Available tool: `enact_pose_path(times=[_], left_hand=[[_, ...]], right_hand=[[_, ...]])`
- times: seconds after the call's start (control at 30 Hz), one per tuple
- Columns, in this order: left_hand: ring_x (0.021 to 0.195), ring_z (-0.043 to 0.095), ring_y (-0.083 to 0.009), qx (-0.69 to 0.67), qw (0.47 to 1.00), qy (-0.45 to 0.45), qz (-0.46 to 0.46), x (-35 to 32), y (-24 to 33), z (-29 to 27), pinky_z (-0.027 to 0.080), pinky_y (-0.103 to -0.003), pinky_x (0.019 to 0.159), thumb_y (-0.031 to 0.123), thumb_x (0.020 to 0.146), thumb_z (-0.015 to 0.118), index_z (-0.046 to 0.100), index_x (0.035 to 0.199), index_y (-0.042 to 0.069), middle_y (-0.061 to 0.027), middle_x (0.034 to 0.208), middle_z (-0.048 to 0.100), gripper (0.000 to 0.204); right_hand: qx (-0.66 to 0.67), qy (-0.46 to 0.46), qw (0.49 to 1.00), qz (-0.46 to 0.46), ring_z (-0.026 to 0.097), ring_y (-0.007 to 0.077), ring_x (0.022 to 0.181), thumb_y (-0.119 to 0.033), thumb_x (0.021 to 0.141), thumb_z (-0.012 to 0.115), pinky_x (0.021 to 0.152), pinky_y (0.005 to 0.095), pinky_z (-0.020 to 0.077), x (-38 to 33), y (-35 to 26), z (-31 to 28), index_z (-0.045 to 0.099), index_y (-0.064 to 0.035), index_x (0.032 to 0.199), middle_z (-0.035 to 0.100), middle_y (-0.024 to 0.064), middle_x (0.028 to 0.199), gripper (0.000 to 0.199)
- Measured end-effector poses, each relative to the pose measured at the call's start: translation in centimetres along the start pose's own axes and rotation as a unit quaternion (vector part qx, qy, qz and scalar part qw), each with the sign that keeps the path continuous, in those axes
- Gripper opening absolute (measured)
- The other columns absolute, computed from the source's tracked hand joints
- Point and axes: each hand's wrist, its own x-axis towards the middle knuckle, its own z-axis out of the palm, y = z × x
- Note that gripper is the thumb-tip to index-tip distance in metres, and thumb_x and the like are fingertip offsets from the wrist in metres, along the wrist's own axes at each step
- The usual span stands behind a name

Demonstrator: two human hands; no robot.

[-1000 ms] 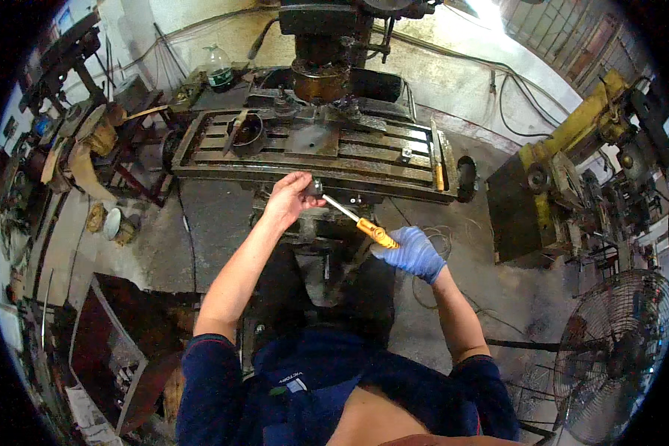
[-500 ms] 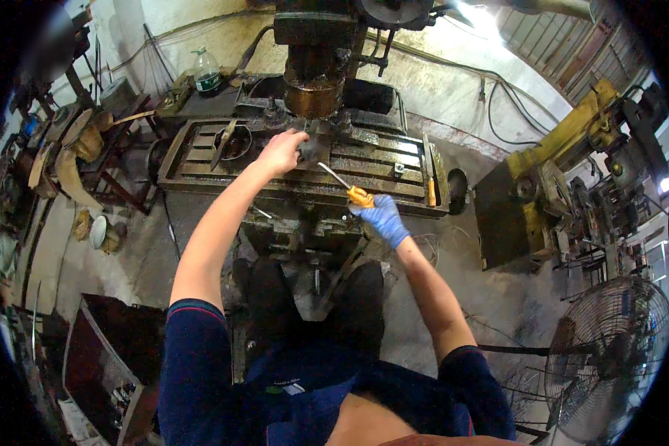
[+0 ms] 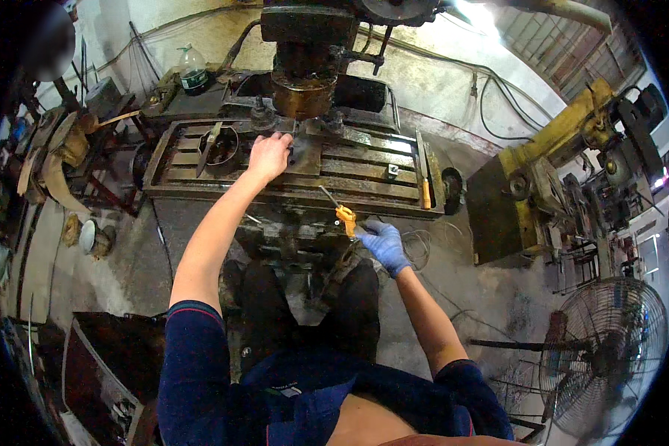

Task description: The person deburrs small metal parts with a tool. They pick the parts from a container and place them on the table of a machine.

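Note:
My bare left hand (image 3: 270, 156) is at the slotted metal table (image 3: 357, 186) of a milling machine, below its spindle head (image 3: 302, 93). Its fingers curl down beside a dark fixture, and what they grip, if anything, is hidden. In a blue glove, my right hand (image 3: 385, 247) grips a yellow air blow gun (image 3: 346, 221) by its lower end, in front of the table's near edge. The gun's thin metal nozzle points up and left toward the table. A round pan (image 3: 235, 158) with a flat-handled tool across it sits left of my left hand.
A small metal block (image 3: 392, 172) and a yellow-handled tool (image 3: 426, 195) lie on the table's right part. A large clear bottle (image 3: 192, 68) stands at the back left. At right are a yellow-and-dark machine (image 3: 502, 197) and a caged fan (image 3: 609, 357). A hose loops on the floor.
The blow gun and my right hand have dropped back toward me, and the gun is now more upright. My left hand has shifted slightly left and nearer. The whole view has turned a little.

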Motion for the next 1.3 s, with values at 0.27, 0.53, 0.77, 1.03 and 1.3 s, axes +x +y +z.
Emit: enact_pose_path(times=[0.27, 0.53, 0.77, 1.03, 1.3], left_hand=[[0.075, 0.059, -0.0318, -0.037, 0.999, 0.020, -0.023, 2.7, 0.1, 2.7, 0.046, -0.042, 0.069, 0.015, 0.074, 0.059, 0.059, 0.093, 0.009, -0.0129, 0.083, 0.061, 0.020], [0.075, 0.062, -0.0336, -0.034, 0.990, 0.034, -0.131, 3.6, 1.1, 3.0, 0.049, -0.044, 0.065, 0.022, 0.076, 0.061, 0.054, 0.098, 0.007, -0.0154, 0.080, 0.062, 0.028], [0.072, 0.062, -0.0352, -0.025, 0.981, 0.014, -0.192, 3.4, -0.3, 2.7, 0.049, -0.046, 0.062, 0.028, 0.076, 0.061, 0.049, 0.098, 0.004, -0.0175, 0.075, 0.063, 0.034], [0.072, 0.062, -0.0351, -0.047, 0.980, 0.017, -0.190, 4.2, 0.4, 2.6, 0.049, -0.045, 0.063, 0.029, 0.076, 0.061, 0.048, 0.095, 0.003, -0.0174, 0.074, 0.063, 0.034], [0.075, 0.062, -0.0337, -0.050, 0.978, 0.015, -0.203, 4.1, 0.4, 3.1, 0.049, -0.045, 0.064, 0.031, 0.075, 0.063, 0.053, 0.095, 0.003, -0.0168, 0.077, 0.063, 0.035]], right_hand=[[0.105, 0.030, 0.994, 0.026, 0.059, 0.0127, 0.072, -0.022, 0.076, 0.067, 0.066, 0.0262, 0.0478, -4.9, -0.5, -5.8, 0.063, 0.0035, 0.095, 0.066, 0.0099, 0.083, 0.032], [0.035, 0.119, 0.992, -0.028, 0.056, 0.0096, 0.070, -0.015, 0.075, 0.068, 0.065, 0.0249, 0.0466, -4.6, -6.0, -14.3, 0.064, 0.0018, 0.094, 0.064, 0.0045, 0.078, 0.026], [0.187, 0.245, 0.834, -0.458, 0.050, 0.0248, 0.109, -0.025, 0.085, 0.054, 0.098, 0.0405, 0.0358, 4.5, -22.9, -29.9, 0.050, 0.0005, 0.118, 0.053, 0.0104, 0.119, 0.042], [-0.127, 0.454, 0.722, -0.507, 0.055, 0.0282, 0.095, -0.026, 0.087, 0.045, 0.089, 0.0411, 0.0424, 2.3, -30.1, -31.0, 0.055, -0.0020, 0.101, 0.058, 0.0136, 0.096, 0.030], [0.147, 0.358, 0.768, -0.511, 0.056, 0.0271, 0.090, -0.030, 0.086, 0.046, 0.090, 0.0409, 0.0383, -0.1, -20.2, -20.5, 0.052, 0.0008, 0.078, 0.056, 0.0128, 0.080, 0.032]])
